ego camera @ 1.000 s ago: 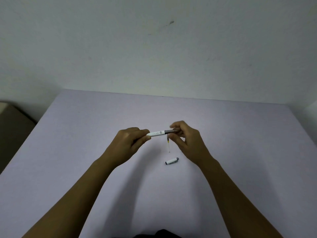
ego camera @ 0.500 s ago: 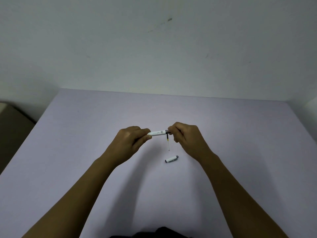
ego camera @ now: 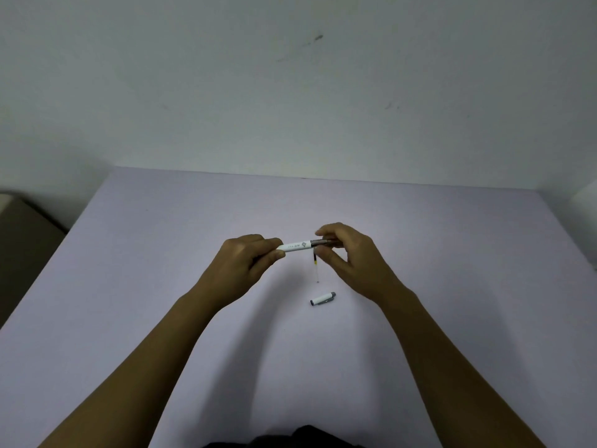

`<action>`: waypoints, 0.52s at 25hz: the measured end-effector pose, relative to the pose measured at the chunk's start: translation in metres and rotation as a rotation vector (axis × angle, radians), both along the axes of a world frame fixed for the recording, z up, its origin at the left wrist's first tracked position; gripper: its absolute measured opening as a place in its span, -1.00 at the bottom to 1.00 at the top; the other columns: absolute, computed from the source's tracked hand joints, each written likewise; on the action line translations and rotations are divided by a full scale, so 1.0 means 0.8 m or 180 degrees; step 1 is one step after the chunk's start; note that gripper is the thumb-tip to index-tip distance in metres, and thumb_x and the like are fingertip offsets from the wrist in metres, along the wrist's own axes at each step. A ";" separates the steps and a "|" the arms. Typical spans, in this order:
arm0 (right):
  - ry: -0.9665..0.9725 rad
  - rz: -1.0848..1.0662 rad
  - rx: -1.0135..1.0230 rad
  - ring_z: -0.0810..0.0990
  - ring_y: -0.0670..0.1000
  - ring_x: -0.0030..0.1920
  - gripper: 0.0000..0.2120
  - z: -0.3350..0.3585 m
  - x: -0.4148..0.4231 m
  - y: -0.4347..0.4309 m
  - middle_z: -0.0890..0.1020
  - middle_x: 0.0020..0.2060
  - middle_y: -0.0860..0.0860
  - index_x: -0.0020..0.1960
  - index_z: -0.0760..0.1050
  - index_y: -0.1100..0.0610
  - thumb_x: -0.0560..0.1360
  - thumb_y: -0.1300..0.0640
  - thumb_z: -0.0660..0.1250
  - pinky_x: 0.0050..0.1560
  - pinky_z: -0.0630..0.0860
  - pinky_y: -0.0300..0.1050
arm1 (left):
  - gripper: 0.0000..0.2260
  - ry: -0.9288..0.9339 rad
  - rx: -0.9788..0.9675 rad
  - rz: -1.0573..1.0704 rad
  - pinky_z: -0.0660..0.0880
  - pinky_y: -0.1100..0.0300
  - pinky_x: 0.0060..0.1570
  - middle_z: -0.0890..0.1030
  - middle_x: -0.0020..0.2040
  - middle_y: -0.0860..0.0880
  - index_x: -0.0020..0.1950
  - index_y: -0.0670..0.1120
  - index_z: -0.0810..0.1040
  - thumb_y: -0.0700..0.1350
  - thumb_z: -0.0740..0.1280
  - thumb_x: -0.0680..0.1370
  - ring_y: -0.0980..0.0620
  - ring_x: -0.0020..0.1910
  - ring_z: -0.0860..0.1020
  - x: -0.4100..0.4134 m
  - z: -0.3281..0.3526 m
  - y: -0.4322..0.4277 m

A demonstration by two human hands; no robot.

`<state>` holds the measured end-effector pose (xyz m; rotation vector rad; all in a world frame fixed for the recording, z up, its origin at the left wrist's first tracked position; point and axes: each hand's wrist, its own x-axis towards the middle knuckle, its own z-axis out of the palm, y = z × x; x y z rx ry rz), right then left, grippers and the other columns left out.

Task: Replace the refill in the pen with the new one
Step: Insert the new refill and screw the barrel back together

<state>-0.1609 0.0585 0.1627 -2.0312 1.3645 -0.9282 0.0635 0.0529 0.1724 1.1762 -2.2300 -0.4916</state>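
A white pen barrel point(ego camera: 297, 246) with a small printed mark lies level in the air between both hands. My left hand point(ego camera: 245, 263) grips its left end. My right hand point(ego camera: 350, 257) pinches the grey grip section point(ego camera: 319, 243) at the pen's right end. A thin refill point(ego camera: 316, 268) with a yellow band hangs down from my right fingers, which hide its upper end. The white pen cap point(ego camera: 323, 299) with a grey end lies on the lilac table point(ego camera: 161, 286), below the hands.
A pale wall rises behind the table's far edge. A dark brown box or cabinet point(ego camera: 22, 240) stands to the left, below table level. A white object point(ego camera: 586, 197) shows at the far right edge.
My right fingers have shifted on the grey grip section, exposing more of it than half a second ago. The pen, the hanging refill and the cap stay in much the same place.
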 end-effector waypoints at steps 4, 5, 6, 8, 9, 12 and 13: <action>0.0357 -0.0118 -0.0279 0.47 -0.06 -0.35 -0.67 0.004 0.002 -0.001 0.54 -0.39 -0.02 -0.20 0.51 0.17 0.55 -0.04 0.14 -0.29 0.36 -0.27 | -0.71 -0.0005 -0.0067 -0.0064 0.24 0.31 -0.39 0.36 -0.43 0.04 -0.07 -0.11 0.58 0.04 0.15 0.54 0.09 -0.40 0.31 -0.001 0.001 0.002; 0.0384 -0.0237 -0.0248 0.42 -0.07 -0.42 -0.60 0.005 0.004 -0.001 0.46 -0.48 -0.06 -0.28 0.49 0.16 0.54 -0.08 0.09 -0.35 0.30 -0.29 | -0.71 -0.0045 -0.0130 -0.0065 0.24 0.30 -0.38 0.39 -0.42 0.03 -0.06 -0.12 0.58 0.04 0.16 0.54 0.09 -0.39 0.30 -0.003 0.001 0.002; 0.0367 -0.0341 -0.0117 0.38 -0.08 -0.48 -0.58 0.007 0.004 -0.002 0.39 -0.54 -0.11 -0.35 0.45 0.12 0.55 -0.09 0.09 -0.38 0.27 -0.31 | -0.72 -0.0115 -0.0204 -0.0061 0.24 0.29 -0.38 0.40 -0.41 0.03 -0.05 -0.11 0.57 0.03 0.16 0.54 0.10 -0.38 0.30 -0.004 0.000 0.002; 0.0175 -0.0324 0.0354 0.39 -0.10 -0.50 -0.62 0.011 0.003 -0.003 0.38 -0.57 -0.13 -0.41 0.41 0.02 0.56 -0.04 0.17 -0.36 0.32 -0.30 | -0.72 -0.0201 -0.0266 -0.0042 0.24 0.29 -0.37 0.41 -0.40 0.03 -0.04 -0.11 0.57 0.03 0.15 0.55 0.11 -0.37 0.29 -0.004 -0.003 0.003; 0.0028 -0.0233 0.0574 0.45 -0.11 -0.45 -0.69 0.015 0.003 -0.002 0.46 -0.51 -0.12 -0.36 0.46 -0.02 0.54 -0.02 0.22 -0.30 0.40 -0.25 | -0.72 -0.0170 -0.0237 -0.0025 0.24 0.29 -0.37 0.41 -0.40 0.03 -0.04 -0.11 0.57 0.03 0.15 0.55 0.10 -0.37 0.29 -0.003 -0.004 0.003; -0.0159 -0.0082 0.0886 0.59 -0.21 0.00 -0.56 0.018 -0.002 0.000 0.61 -0.07 -0.15 0.17 0.49 -0.01 0.34 -0.11 0.43 0.11 0.47 -0.37 | -0.71 -0.0004 -0.0086 0.0027 0.24 0.31 -0.38 0.37 -0.44 0.03 -0.07 -0.13 0.58 0.02 0.15 0.54 0.06 -0.38 0.30 -0.001 -0.006 0.000; -0.0362 -0.0037 0.0966 0.56 -0.23 0.12 -0.36 0.016 -0.005 -0.001 0.58 0.04 -0.18 0.29 0.41 0.00 0.27 -0.15 0.45 0.20 0.43 -0.40 | -0.70 -0.0001 -0.0052 0.0054 0.24 0.33 -0.39 0.36 -0.45 0.03 -0.09 -0.13 0.58 0.03 0.14 0.54 0.04 -0.38 0.31 0.000 -0.007 -0.001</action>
